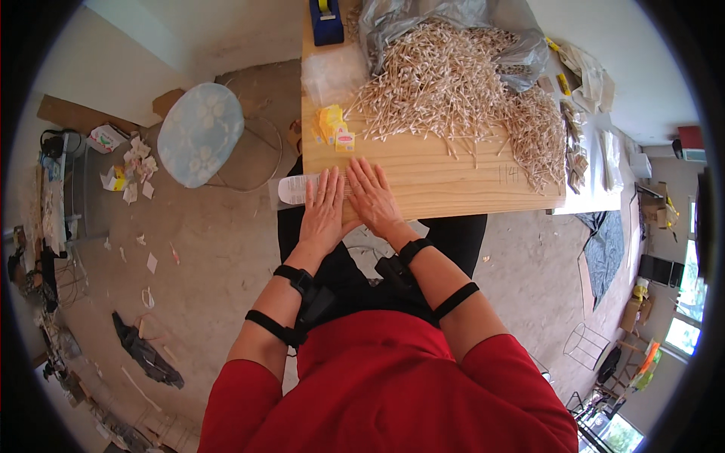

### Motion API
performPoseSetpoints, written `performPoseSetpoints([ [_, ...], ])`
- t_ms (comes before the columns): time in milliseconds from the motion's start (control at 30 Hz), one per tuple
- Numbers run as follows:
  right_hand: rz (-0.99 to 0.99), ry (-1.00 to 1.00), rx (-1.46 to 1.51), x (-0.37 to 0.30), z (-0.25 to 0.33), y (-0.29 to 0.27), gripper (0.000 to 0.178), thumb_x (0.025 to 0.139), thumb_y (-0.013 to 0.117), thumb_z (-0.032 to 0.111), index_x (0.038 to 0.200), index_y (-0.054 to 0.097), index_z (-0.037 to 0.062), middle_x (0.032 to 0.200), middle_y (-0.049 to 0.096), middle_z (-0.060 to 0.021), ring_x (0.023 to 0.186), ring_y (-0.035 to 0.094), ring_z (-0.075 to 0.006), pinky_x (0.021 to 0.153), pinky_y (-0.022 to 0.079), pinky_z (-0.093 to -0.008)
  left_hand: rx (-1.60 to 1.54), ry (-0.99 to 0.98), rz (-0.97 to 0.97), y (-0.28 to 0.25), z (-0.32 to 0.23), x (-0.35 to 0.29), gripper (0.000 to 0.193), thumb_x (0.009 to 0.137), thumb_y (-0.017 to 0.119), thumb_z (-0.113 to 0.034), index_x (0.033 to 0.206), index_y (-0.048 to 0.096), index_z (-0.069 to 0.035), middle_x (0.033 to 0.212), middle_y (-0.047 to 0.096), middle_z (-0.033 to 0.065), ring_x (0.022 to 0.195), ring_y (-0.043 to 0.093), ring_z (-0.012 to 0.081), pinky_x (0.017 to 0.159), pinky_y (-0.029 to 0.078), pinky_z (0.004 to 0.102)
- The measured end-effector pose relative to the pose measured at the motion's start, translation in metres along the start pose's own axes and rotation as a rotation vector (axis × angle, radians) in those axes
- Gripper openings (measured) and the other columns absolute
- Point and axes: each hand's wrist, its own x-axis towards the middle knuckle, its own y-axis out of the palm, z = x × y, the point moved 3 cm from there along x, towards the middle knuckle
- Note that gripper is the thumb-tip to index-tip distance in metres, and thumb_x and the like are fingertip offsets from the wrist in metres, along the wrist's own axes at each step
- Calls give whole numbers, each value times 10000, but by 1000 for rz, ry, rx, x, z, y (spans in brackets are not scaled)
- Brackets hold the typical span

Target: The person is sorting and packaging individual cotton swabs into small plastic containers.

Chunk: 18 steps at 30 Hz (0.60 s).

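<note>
My left hand (325, 211) lies flat, fingers stretched out, over a clear plastic packet with a white rounded card (291, 191) at the table's near left corner. Beside it my right hand (373, 198) is also laid flat with straight fingers, touching the packet's right part or the wood next to it. Both palms hide much of the packet, so what is inside cannot be made out. Just beyond my fingertips are small yellow cards (331, 121) and a yellow-and-white card (344, 141). A large heap of cotton swabs (438, 87) covers the far part of the table.
The wooden table (438, 181) carries a grey plastic bag (381, 19) behind the swabs, clear plastic bags (332, 75) and a blue tape dispenser (326, 23). A round stool (200, 134) stands at left. A white surface (596, 181) with packets adjoins on the right.
</note>
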Motion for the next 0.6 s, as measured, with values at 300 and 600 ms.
performPoseSetpoints([
  [300,39,-26,28,-9,12,-15,649,955,541,308,1489,343,-4,1605,245,-160,1509,159,-298,1221,111,-479,115,-51,234,-6,-2,6,1177,734,737,-598,1534,165,49,1626,121,198,1526,41,308,1208,12,563],
  [600,-37,46,72,-7,12,3,565,928,501,162,1461,393,8,1588,305,-124,1494,230,-251,1220,139,-454,-2,-51,114,-16,5,-11,1065,717,821,-299,1536,213,5,1630,132,166,1517,68,332,1213,35,542],
])
